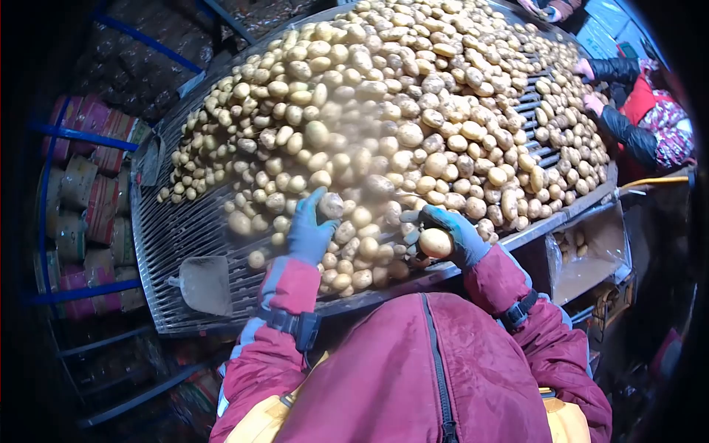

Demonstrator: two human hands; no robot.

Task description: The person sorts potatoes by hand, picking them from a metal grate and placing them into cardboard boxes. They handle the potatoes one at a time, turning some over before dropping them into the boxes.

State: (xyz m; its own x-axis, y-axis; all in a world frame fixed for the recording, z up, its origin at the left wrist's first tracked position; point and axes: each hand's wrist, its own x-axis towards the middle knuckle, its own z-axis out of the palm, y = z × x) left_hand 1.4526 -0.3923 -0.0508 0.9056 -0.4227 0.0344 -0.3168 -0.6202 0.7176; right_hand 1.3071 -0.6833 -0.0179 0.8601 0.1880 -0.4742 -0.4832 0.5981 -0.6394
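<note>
A large heap of potatoes (436,159) covers the slatted metal table (166,255). My left hand (310,230), in a blue-green glove, is at the near side of the heap with its thumb and fingers curved around a brownish potato (331,206). To the right, my right hand (454,235), gloved alike, holds a pale yellow potato (436,243) near the table's front edge. Smaller potatoes lie between the two hands. A hazy blur covers part of the heap beyond them.
A scoop (206,286) lies on the slats at the left. An open cardboard box (591,255) with a few potatoes stands below the right edge. Co-workers' hands (593,104) reach in at the right and top. Stacked boxes (102,203) stand behind blue rails at the left.
</note>
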